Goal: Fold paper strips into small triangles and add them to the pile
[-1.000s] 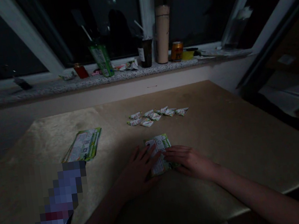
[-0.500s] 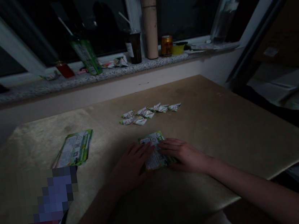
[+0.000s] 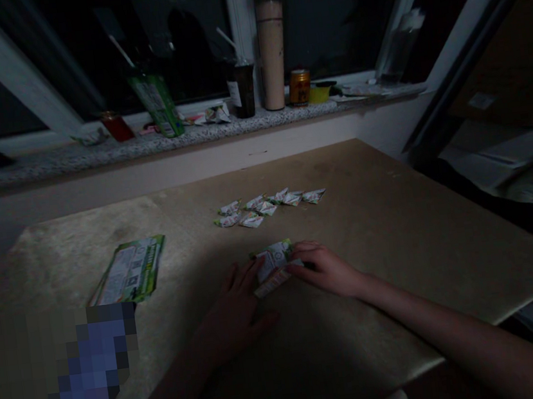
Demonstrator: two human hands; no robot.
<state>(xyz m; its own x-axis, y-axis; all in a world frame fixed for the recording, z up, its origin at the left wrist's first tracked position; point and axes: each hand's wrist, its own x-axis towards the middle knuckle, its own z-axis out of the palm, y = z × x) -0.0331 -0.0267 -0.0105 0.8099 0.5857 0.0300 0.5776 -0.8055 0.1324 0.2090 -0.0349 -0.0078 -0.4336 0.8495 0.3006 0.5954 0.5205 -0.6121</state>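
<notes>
Dim table (image 3: 395, 222) | your left hand (image 3: 234, 310) flat on leaflet (image 3: 274, 264) | right hand (image 3: 326, 270) pinches its far-right edge, folding it.

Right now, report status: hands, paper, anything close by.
Left hand flat beside folded leaflet. Right hand pinching its edge. Small folded pieces beyond, leaflet stack left, both apart.

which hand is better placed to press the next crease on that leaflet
Right, probably. The right hand already grips the folded leaflet at its raised edge, fingers curled on it. The left hand lies flat beside it, only fingertips touching, better for steadying.
</notes>
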